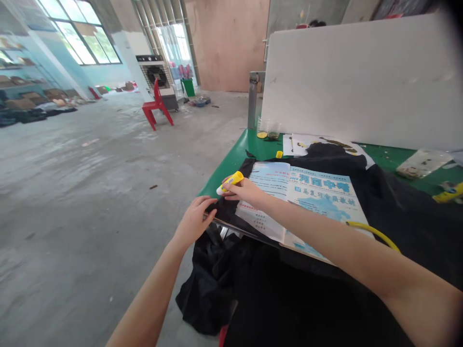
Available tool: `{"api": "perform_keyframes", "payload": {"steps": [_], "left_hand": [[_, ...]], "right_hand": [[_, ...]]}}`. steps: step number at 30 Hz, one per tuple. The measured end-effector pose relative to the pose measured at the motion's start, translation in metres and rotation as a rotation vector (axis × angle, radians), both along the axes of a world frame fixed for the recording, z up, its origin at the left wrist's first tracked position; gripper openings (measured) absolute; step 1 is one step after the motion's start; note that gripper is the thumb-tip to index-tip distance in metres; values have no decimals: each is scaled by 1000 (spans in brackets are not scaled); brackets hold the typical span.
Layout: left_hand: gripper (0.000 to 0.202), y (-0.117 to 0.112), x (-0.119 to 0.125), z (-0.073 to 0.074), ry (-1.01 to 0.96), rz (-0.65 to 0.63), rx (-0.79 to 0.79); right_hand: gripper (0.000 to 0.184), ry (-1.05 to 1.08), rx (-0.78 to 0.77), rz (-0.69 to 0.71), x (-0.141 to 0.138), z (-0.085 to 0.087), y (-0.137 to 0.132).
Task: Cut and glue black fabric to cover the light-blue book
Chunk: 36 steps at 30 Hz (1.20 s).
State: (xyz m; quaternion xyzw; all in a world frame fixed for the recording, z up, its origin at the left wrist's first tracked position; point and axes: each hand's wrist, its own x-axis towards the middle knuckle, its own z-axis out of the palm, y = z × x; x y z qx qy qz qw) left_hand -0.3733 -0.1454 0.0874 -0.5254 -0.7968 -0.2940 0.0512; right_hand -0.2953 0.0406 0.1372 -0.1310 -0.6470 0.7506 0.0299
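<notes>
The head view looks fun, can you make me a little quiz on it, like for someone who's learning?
1. Which hand has the yellow tube in its grip?
2. True or false: the red chair stands upright.
3. Fill the gap: the tabletop is coloured ____.

Key:
1. The right hand.
2. True.
3. Green.

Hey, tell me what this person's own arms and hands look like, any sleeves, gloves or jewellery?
The left arm and right arm are bare as far as the picture shows, with no sleeve or cuff in view. The left hand and right hand are ungloved. No watch, bracelet or ring shows, though some fingers are partly hidden.
</notes>
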Motion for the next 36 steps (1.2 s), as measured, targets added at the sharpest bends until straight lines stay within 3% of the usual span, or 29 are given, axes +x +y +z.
{"api": "perform_keyframes", "payload": {"steps": [7, 15, 18, 23, 28, 32, 36], "left_hand": [[11, -4, -6, 1, -87, -32, 60], [8, -25, -1, -7, -184, -180, 142], [10, -33, 0, -9, -199, -158, 134], [39, -29, 1, -5, -1, -111, 32], [19, -18, 1, 4, 178, -260, -77], [19, -13, -2, 11, 180, -377, -92], [19, -8, -3, 19, 170, -391, -113]], "right_hand": [[12, -82, -196, -40, -6, -12, -7], [9, -82, -165, -28, -5, -19, -8], [12, -75, -155, -16, -6, -19, -7], [15, -106, -190, 6, -7, -20, -4], [17, -84, -193, 23, -8, -24, -2], [21, -58, -164, 27, -8, -29, -1], [21, -61, -186, 25, -10, -29, 0]]}}
